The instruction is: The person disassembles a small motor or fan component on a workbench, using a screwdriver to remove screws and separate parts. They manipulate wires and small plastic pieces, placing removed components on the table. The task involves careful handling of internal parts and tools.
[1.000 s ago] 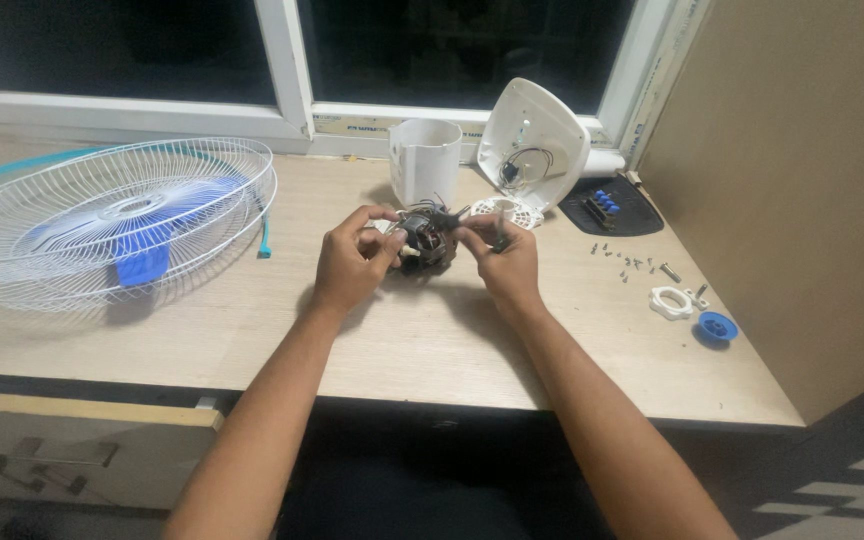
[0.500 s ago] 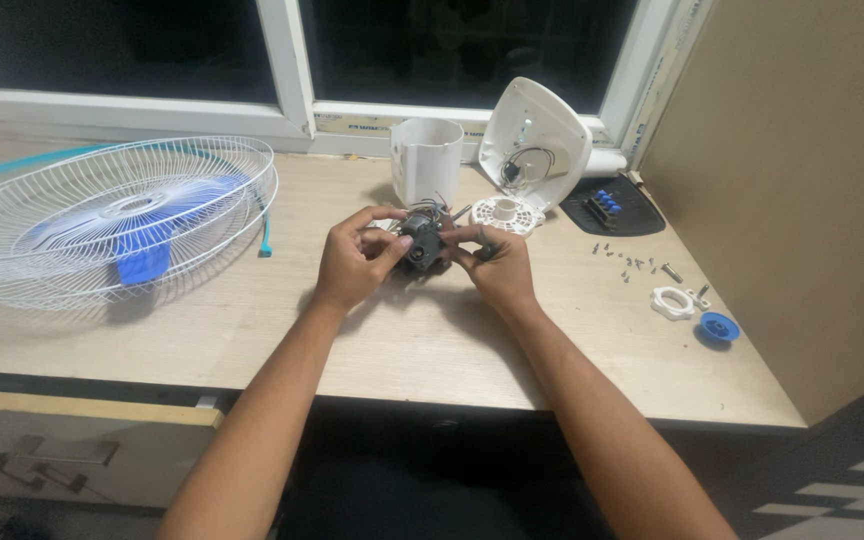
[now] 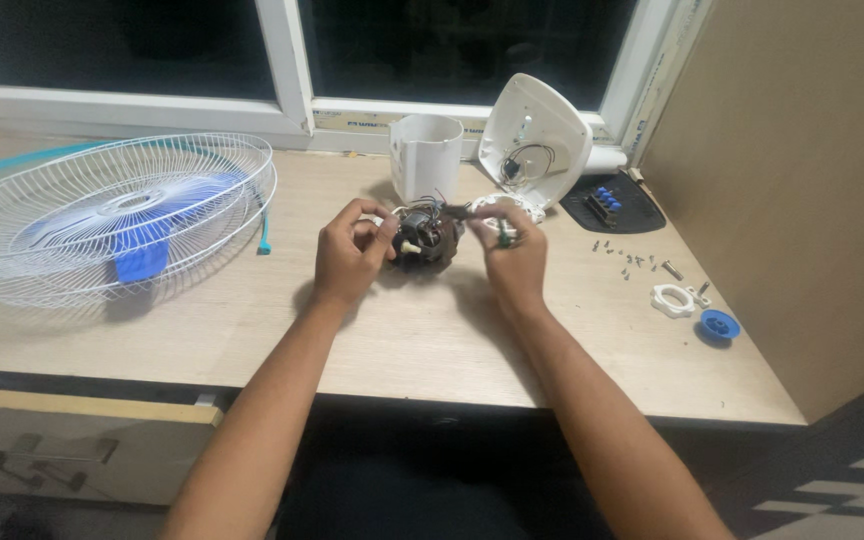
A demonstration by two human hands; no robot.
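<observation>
A dark fan motor with copper windings and loose wires sits just above the wooden table, held between both hands. My left hand grips its left end, fingers curled around the shaft side. My right hand grips the right end and pinches a small green-handled tool or part near the motor's top. Behind the motor stand a white cylindrical housing and a white rear motor cover with wires inside.
White wire fan guards with blue blades lie at the left. A black switch panel with blue buttons, several loose screws, a white ring nut and a blue cap lie at the right beside a brown wall.
Both hands have turned the motor slightly and shifted their grip on it; it stays in the same place above the table. Nothing else has moved.
</observation>
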